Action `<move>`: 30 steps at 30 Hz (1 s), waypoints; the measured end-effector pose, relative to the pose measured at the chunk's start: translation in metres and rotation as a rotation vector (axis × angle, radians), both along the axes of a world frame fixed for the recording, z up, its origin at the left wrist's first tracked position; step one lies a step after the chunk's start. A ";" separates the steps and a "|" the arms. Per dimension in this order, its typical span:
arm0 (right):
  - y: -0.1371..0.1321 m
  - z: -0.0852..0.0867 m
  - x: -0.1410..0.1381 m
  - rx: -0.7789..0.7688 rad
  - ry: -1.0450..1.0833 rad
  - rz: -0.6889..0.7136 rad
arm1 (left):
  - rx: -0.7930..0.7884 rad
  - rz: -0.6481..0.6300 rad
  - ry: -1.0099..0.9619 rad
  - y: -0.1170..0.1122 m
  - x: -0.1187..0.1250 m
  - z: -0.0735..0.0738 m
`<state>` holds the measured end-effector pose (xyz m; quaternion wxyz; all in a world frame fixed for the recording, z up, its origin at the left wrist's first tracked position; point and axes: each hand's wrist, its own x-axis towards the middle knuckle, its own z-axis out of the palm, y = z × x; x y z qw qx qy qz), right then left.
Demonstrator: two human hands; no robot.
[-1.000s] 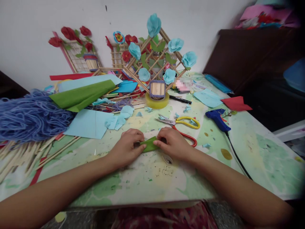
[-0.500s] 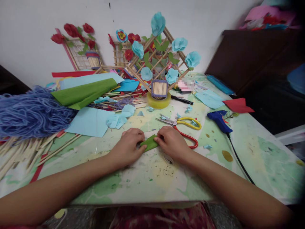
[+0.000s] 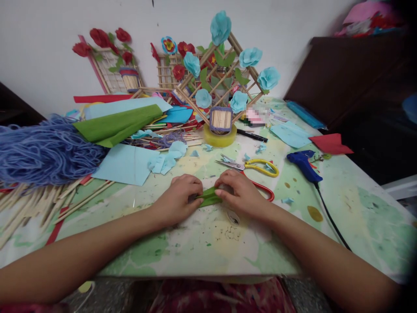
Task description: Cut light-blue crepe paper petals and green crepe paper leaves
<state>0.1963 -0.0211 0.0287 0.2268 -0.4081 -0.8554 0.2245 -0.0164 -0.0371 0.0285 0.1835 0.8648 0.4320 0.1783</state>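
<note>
A small folded piece of green crepe paper (image 3: 209, 196) lies between my two hands, low over the table. My left hand (image 3: 182, 198) pinches its left end with thumb and fingers. At the right end, my right hand (image 3: 239, 193) grips it in the same way. Just beyond my right hand rest the scissors (image 3: 243, 166), blades apart, one handle loop yellow and the other red, the red one partly hidden by that hand. Light blue paper petals (image 3: 163, 163) and a light blue sheet (image 3: 122, 165) lie past my left hand.
A stick lattice (image 3: 228, 82) with blue paper flowers stands behind a yellow tape roll (image 3: 220, 138). Blue yarn (image 3: 48, 152) and wooden sticks (image 3: 39, 202) cover the left. At right lies a blue glue gun (image 3: 304, 165) with its cord; a black pen (image 3: 252, 135) is farther back.
The green paper now shows a fold or opening along its length, and my right thumb has shifted on it. The whole view has moved slightly; other things look unchanged.
</note>
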 end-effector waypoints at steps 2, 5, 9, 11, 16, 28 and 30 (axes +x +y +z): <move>0.000 0.001 0.001 0.003 0.000 0.029 | -0.002 -0.010 0.001 0.000 0.000 0.000; -0.002 0.003 0.002 0.024 -0.031 0.053 | -0.001 -0.004 0.007 0.000 0.000 0.001; -0.004 0.003 0.002 0.034 -0.045 0.042 | 0.012 0.036 0.015 0.000 0.000 0.000; -0.003 0.002 0.002 0.036 -0.041 0.035 | 0.021 0.054 0.017 0.000 0.000 0.000; -0.002 -0.004 0.002 0.047 -0.034 0.022 | 0.037 0.067 0.026 0.001 0.000 -0.002; -0.004 -0.001 0.001 0.163 -0.143 0.180 | 0.016 0.121 0.034 0.000 0.000 -0.004; -0.004 -0.001 0.001 0.154 -0.172 0.201 | 0.022 0.122 0.022 0.000 0.000 -0.003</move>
